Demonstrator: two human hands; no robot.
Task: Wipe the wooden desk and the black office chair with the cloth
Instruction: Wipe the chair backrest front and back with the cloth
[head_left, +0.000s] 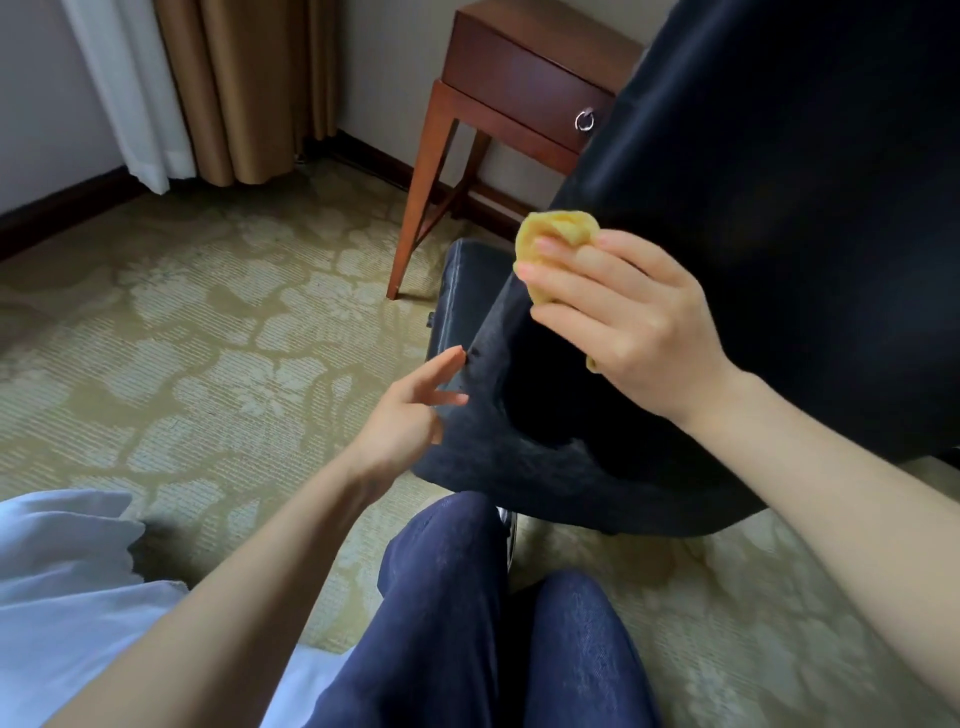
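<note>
Chair (753, 218), black and tilted, fills the right side of the head view, its back rising toward the top right corner and an armrest (483, 384) curving down toward the floor in the middle of the picture. Behind it, against the wall, stands the desk (524, 78), reddish-brown wood with a drawer and a metal ring pull (585, 121); the chair's back covers the desk's right part, and one slim leg (421, 208) comes down to the carpet (208, 322), which is olive with a pale flower pattern. Tan curtains (249, 78) and a white sheer hang in the far corner at upper left. The right hand (634, 322) is closed around a bunched yellow cloth (556, 234), fingers wrapped over it, and holds it at the inner edge of the chair where back meets armrest; whether the cloth presses the surface cannot be told. The left hand (410, 410) is loosely open and holds nothing, its fingertips touching the armrest's outer edge. Below, the person's legs in dark blue trousers (467, 613) are just under the chair, and white fabric (67, 597) lies at lower left.
</note>
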